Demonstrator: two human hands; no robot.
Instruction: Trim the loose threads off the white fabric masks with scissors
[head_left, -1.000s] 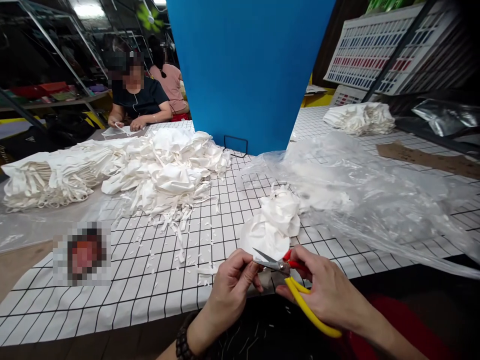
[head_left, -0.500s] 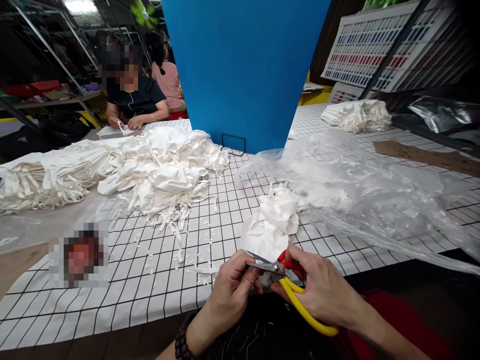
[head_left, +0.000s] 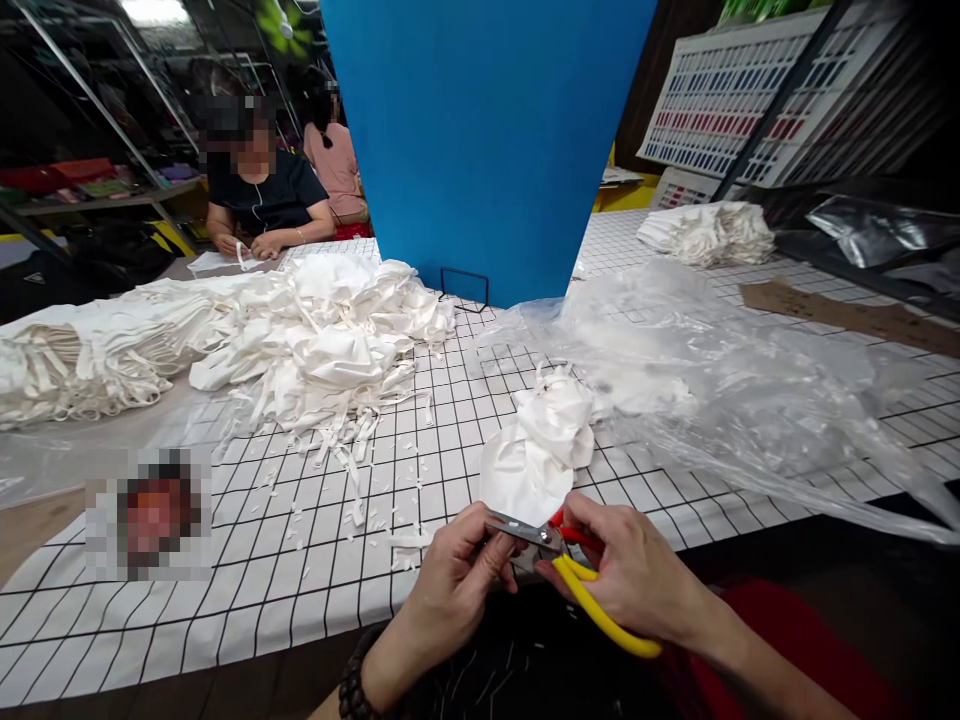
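My right hand [head_left: 634, 570] grips a pair of scissors [head_left: 611, 622] with one yellow and one red handle. Their blades are brought together, pointing left and lying right over my left fingertips. My left hand [head_left: 465, 565], with a dark beaded bracelet on the wrist, pinches an edge of white cloth; a small white bit shows at the blades. My fingers hide most of that edge. Just beyond both hands, a crumpled white cloth piece [head_left: 529, 465] rests on the table's near edge. Small white clippings [head_left: 379, 525] lie scattered left of my left hand.
A large heap of white cloth pieces [head_left: 330, 345] with straps covers the left. Clear plastic sheeting [head_left: 735, 380] spreads over the right of the checkered table [head_left: 247, 610]. A blue board [head_left: 487, 150] stands behind. Another person [head_left: 266, 200] sits at the far left, handling white cloth.
The scissor blades, apart half a second ago, have closed together at my left fingertips. Both hands stay nearly in place, and the view has shifted slightly.
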